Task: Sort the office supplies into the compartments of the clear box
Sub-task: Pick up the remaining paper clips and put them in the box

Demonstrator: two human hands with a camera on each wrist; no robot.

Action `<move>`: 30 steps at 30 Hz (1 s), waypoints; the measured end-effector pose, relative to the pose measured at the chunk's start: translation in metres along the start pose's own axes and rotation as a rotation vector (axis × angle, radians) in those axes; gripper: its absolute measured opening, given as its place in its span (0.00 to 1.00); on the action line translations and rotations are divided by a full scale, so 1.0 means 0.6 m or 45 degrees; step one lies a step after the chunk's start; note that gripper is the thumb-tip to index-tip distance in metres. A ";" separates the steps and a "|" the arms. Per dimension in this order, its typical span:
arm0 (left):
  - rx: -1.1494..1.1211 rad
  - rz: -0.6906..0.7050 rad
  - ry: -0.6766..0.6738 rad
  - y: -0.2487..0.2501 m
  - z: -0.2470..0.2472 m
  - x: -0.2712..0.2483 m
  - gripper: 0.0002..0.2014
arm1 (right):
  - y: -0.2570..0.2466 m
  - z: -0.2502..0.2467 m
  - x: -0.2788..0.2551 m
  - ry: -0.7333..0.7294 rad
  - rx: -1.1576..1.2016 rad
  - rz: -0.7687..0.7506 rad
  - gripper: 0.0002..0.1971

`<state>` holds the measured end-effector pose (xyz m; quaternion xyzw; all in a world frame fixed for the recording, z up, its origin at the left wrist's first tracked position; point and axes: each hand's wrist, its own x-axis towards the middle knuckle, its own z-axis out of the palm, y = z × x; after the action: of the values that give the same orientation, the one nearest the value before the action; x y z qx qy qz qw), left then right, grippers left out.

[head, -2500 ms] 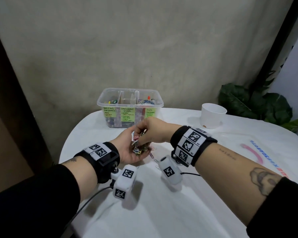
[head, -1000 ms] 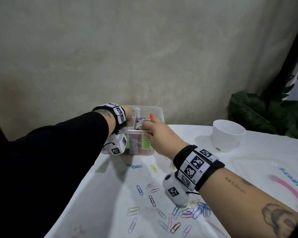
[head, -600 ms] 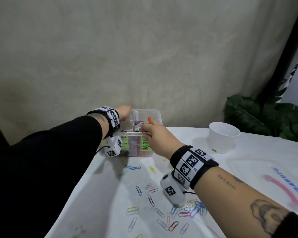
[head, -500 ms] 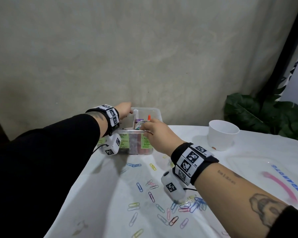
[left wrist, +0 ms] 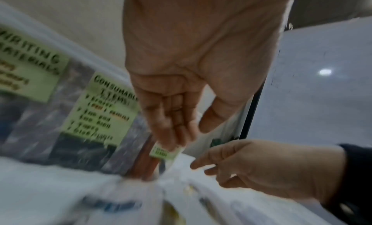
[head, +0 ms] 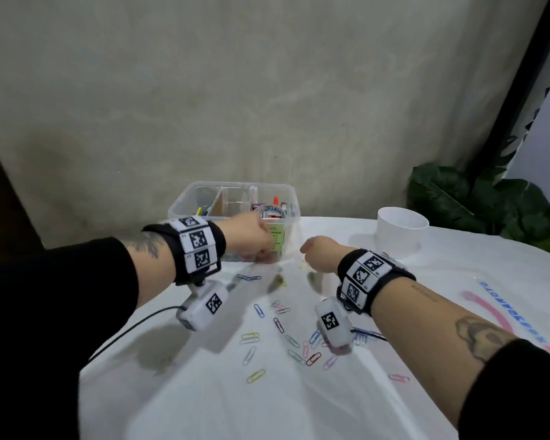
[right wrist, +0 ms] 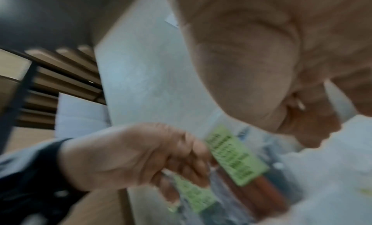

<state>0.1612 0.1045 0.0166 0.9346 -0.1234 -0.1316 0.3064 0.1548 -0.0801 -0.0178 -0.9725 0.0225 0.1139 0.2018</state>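
on the clear box [left wrist: 46, 117], green labels [left wrist: 100, 107] read "writing materials", "consumable items" (blurred).

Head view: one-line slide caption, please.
Both hands, left hand and right hand, low before the clear box; paper clips scattered.

A home corner: bare plaster wall [head: 267, 90], cloth-covered table [head: 204, 392], houseplant [head: 477, 201].
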 end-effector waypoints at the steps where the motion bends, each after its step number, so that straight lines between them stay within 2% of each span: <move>1: 0.121 -0.055 -0.050 -0.009 0.018 -0.001 0.14 | 0.001 0.005 -0.004 -0.071 -0.052 0.032 0.22; 3: 0.328 -0.167 -0.099 -0.022 0.050 -0.008 0.20 | 0.002 0.016 -0.012 -0.151 -0.196 0.022 0.22; 5: 0.391 -0.285 -0.190 -0.031 0.076 -0.023 0.22 | -0.004 0.033 -0.022 -0.225 -0.333 -0.011 0.20; 6: 0.393 -0.282 -0.238 -0.035 0.088 -0.030 0.23 | -0.010 0.041 -0.029 -0.255 -0.373 -0.011 0.19; 8: 0.388 -0.231 -0.292 -0.035 0.103 -0.045 0.21 | -0.024 0.052 -0.047 -0.277 -0.490 -0.080 0.21; 10: 0.326 -0.196 -0.244 -0.033 0.115 -0.050 0.19 | -0.038 0.057 -0.074 -0.338 -0.444 -0.137 0.25; 12: 0.264 -0.173 -0.282 -0.025 0.124 -0.064 0.20 | -0.040 0.054 -0.101 -0.422 -0.337 -0.180 0.26; 16: 0.203 0.060 -0.485 -0.030 0.137 -0.094 0.14 | -0.008 0.036 -0.142 -0.666 -0.290 -0.301 0.22; 18: 0.045 0.111 -0.543 -0.025 0.131 -0.112 0.12 | 0.009 0.025 -0.154 -0.672 -0.047 -0.314 0.18; 19: -0.015 0.130 -0.527 -0.021 0.126 -0.122 0.14 | 0.015 0.017 -0.157 -0.603 0.098 -0.313 0.18; 21: 0.087 0.090 -0.379 -0.016 0.116 -0.134 0.28 | 0.029 0.006 -0.149 -0.348 0.249 -0.226 0.18; 23: 0.400 -0.081 -0.271 -0.021 0.114 -0.142 0.44 | 0.041 0.003 -0.146 -0.148 -0.028 -0.184 0.17; 25: 0.612 -0.257 -0.335 -0.035 0.125 -0.154 0.58 | 0.046 0.012 -0.149 -0.249 -0.412 -0.089 0.19; 26: 0.661 -0.276 -0.388 -0.043 0.136 -0.158 0.62 | 0.044 0.020 -0.157 -0.302 -0.606 -0.131 0.20; 28: 0.669 -0.207 -0.464 -0.051 0.159 -0.171 0.63 | 0.039 0.035 -0.181 -0.435 -0.640 -0.134 0.26; 30: 0.610 -0.082 -0.521 -0.047 0.181 -0.188 0.60 | 0.035 0.054 -0.198 -0.552 -0.509 -0.227 0.31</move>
<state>0.0252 0.1029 -0.0655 0.9377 -0.1804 -0.2938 0.0422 0.0302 -0.0868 -0.0277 -0.9441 -0.1296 0.3028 0.0158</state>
